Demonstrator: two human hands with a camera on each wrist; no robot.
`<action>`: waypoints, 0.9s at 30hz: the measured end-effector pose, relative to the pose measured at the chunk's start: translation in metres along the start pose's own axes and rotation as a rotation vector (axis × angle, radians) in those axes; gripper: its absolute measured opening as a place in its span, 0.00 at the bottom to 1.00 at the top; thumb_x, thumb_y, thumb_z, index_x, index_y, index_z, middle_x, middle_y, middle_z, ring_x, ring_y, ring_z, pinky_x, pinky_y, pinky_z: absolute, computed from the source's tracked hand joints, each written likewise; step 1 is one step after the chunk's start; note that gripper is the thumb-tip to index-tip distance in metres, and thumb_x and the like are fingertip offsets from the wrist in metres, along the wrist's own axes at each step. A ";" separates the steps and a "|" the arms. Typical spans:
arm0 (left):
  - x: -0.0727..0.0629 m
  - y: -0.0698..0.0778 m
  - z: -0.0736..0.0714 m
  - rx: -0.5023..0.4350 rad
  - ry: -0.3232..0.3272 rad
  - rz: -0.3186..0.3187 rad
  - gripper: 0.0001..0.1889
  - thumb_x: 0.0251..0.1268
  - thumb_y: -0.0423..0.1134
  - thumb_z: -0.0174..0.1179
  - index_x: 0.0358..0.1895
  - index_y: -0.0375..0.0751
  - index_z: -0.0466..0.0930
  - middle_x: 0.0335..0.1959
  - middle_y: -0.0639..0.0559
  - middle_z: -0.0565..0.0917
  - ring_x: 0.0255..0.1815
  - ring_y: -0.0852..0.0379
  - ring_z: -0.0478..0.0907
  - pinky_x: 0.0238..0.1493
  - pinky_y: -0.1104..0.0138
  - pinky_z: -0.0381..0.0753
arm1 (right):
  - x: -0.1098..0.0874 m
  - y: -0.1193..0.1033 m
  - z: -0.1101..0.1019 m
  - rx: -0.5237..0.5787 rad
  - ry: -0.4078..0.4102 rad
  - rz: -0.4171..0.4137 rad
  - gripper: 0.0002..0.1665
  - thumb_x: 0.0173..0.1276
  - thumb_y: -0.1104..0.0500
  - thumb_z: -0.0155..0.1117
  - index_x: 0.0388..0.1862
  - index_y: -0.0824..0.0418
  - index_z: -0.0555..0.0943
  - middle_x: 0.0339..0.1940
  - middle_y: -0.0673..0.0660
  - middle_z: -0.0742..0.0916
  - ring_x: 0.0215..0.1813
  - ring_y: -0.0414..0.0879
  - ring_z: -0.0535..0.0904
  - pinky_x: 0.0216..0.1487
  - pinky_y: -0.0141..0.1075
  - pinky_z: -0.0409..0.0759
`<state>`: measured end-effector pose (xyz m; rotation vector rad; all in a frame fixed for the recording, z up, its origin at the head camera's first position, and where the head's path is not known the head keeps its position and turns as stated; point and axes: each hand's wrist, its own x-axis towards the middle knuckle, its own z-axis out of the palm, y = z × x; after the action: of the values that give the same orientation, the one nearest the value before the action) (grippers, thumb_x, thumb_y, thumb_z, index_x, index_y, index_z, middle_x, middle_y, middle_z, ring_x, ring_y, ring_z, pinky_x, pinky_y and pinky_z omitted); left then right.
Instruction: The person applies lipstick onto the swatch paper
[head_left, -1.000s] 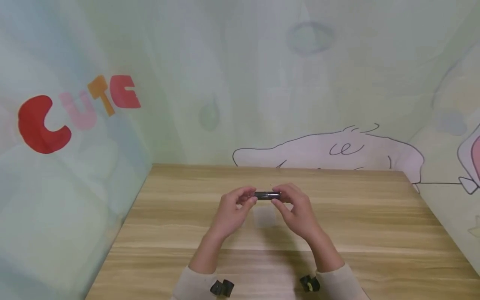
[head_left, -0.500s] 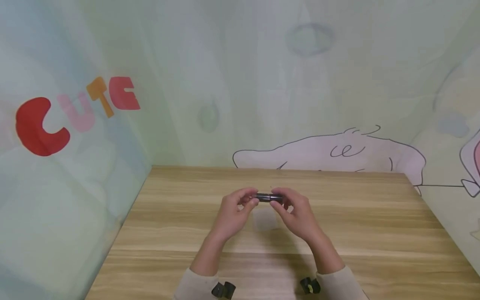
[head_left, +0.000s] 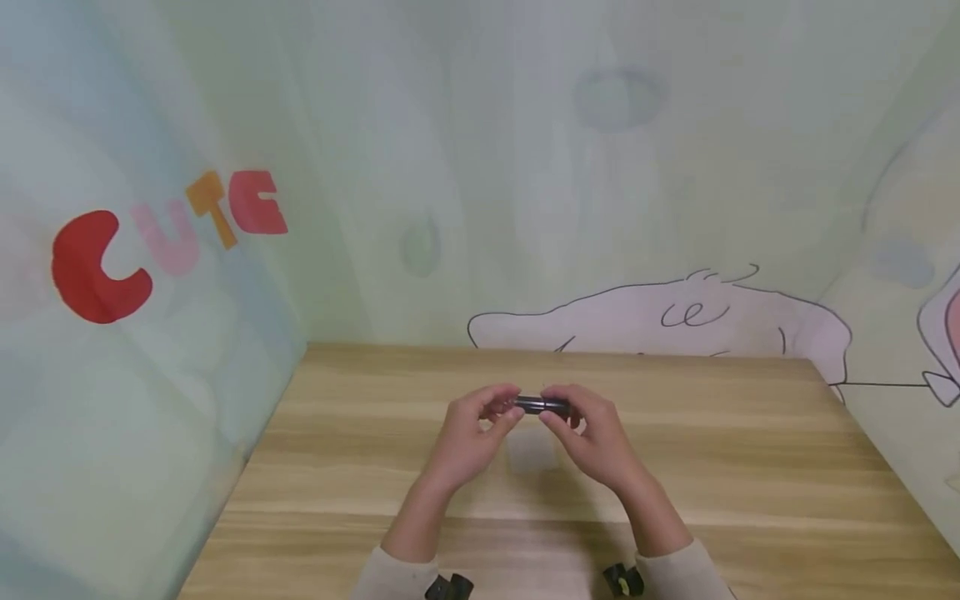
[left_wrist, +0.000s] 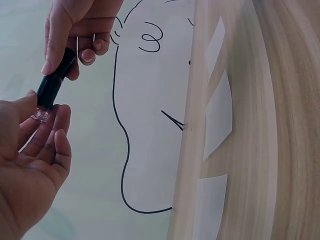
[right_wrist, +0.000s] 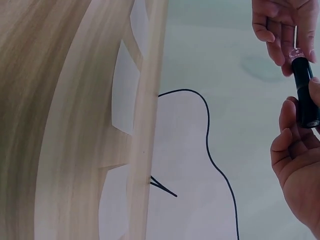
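Observation:
A short black lipstick tube (head_left: 531, 405) with a clear end is held level between my two hands, above the wooden table. My left hand (head_left: 467, 433) pinches the clear end between thumb and fingers. At the other end, the thumb and fingers of my right hand (head_left: 592, 433) grip the black part. Seen from the left wrist, the lipstick tube (left_wrist: 50, 90) slants, its clear tip just at the left fingertips. In the right wrist view, a flat round end of the lipstick tube (right_wrist: 306, 95) shows beside the right thumb.
On the wooden table (head_left: 337, 450), a pale translucent square (head_left: 531, 452) lies below the hands. White patches (left_wrist: 218, 115) show along the table in the wrist views. A printed wall (head_left: 375, 167) rises behind the table's far edge, and a lettered wall stands at the left.
The head view has tilted up a little, so table and hands sit lower in it. Both hands keep their hold on the lipstick tube, which tilts slightly more.

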<state>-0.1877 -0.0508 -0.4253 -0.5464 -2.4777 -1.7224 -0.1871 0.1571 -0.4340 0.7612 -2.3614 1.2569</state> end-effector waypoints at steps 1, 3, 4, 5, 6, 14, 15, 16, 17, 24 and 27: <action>0.000 0.000 0.000 -0.005 0.000 -0.002 0.14 0.72 0.38 0.64 0.57 0.41 0.83 0.44 0.56 0.87 0.42 0.59 0.82 0.48 0.61 0.84 | 0.000 0.000 0.000 -0.003 0.000 0.001 0.14 0.68 0.65 0.70 0.52 0.62 0.83 0.38 0.48 0.86 0.33 0.39 0.75 0.32 0.35 0.78; 0.000 0.001 0.001 -0.013 0.004 0.000 0.14 0.71 0.38 0.65 0.56 0.41 0.83 0.44 0.55 0.87 0.42 0.59 0.82 0.48 0.59 0.84 | -0.001 -0.001 -0.001 -0.007 0.001 0.005 0.13 0.69 0.64 0.70 0.52 0.62 0.83 0.39 0.48 0.86 0.34 0.40 0.75 0.33 0.37 0.79; 0.000 0.002 0.001 -0.018 0.008 0.002 0.14 0.71 0.38 0.65 0.56 0.41 0.83 0.44 0.55 0.87 0.42 0.59 0.82 0.48 0.58 0.84 | 0.000 -0.002 -0.002 -0.008 0.002 0.006 0.13 0.69 0.64 0.70 0.52 0.62 0.83 0.39 0.48 0.86 0.35 0.40 0.76 0.33 0.38 0.79; 0.000 0.002 0.001 -0.021 0.012 0.003 0.14 0.71 0.38 0.65 0.56 0.41 0.83 0.43 0.56 0.88 0.42 0.59 0.82 0.48 0.57 0.84 | 0.000 -0.002 -0.002 -0.010 0.005 0.004 0.13 0.69 0.64 0.70 0.51 0.61 0.83 0.39 0.47 0.86 0.35 0.40 0.76 0.34 0.38 0.80; 0.000 0.003 0.001 -0.020 0.017 0.013 0.14 0.71 0.38 0.65 0.56 0.41 0.84 0.43 0.55 0.88 0.42 0.59 0.83 0.48 0.57 0.84 | 0.000 -0.002 -0.002 -0.010 0.009 -0.001 0.13 0.69 0.64 0.70 0.51 0.61 0.83 0.39 0.47 0.86 0.35 0.40 0.76 0.34 0.38 0.80; 0.001 0.003 0.001 -0.009 0.058 0.097 0.12 0.69 0.37 0.66 0.52 0.39 0.85 0.39 0.55 0.88 0.41 0.59 0.83 0.45 0.63 0.83 | 0.004 -0.002 -0.005 -0.001 0.066 -0.093 0.14 0.64 0.68 0.72 0.48 0.62 0.84 0.37 0.49 0.88 0.32 0.40 0.75 0.33 0.38 0.78; 0.002 0.003 0.001 -0.005 0.062 0.105 0.11 0.68 0.37 0.67 0.51 0.39 0.85 0.39 0.55 0.88 0.40 0.60 0.83 0.45 0.63 0.83 | 0.004 -0.003 -0.006 0.000 0.069 -0.099 0.14 0.64 0.68 0.73 0.48 0.62 0.84 0.36 0.49 0.88 0.32 0.40 0.75 0.33 0.39 0.78; 0.002 0.003 0.001 -0.006 0.065 0.113 0.11 0.68 0.37 0.67 0.50 0.39 0.85 0.38 0.55 0.88 0.40 0.60 0.83 0.45 0.63 0.83 | 0.004 -0.003 -0.006 0.000 0.071 -0.103 0.14 0.63 0.69 0.73 0.47 0.62 0.84 0.36 0.50 0.88 0.31 0.40 0.75 0.33 0.39 0.77; 0.002 0.004 0.000 -0.002 0.070 0.119 0.11 0.67 0.37 0.67 0.50 0.39 0.86 0.38 0.56 0.88 0.39 0.60 0.83 0.44 0.63 0.83 | 0.005 -0.003 -0.007 0.001 0.071 -0.106 0.14 0.63 0.69 0.73 0.47 0.62 0.84 0.36 0.50 0.88 0.32 0.40 0.75 0.34 0.39 0.77; 0.000 0.004 -0.002 0.008 0.082 0.119 0.09 0.66 0.35 0.68 0.48 0.41 0.86 0.36 0.57 0.88 0.38 0.61 0.84 0.43 0.62 0.83 | 0.004 -0.007 -0.009 0.014 0.060 -0.086 0.13 0.63 0.67 0.73 0.47 0.61 0.85 0.36 0.51 0.89 0.33 0.41 0.77 0.36 0.37 0.77; -0.001 0.004 -0.002 0.015 0.092 0.124 0.09 0.65 0.35 0.69 0.47 0.42 0.87 0.35 0.57 0.88 0.39 0.60 0.84 0.43 0.63 0.82 | 0.003 -0.008 -0.009 0.011 0.069 -0.104 0.13 0.62 0.68 0.74 0.46 0.61 0.85 0.36 0.50 0.89 0.33 0.41 0.77 0.36 0.37 0.77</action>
<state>-0.1856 -0.0512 -0.4214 -0.5916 -2.3396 -1.6441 -0.1841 0.1599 -0.4227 0.8196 -2.2317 1.2345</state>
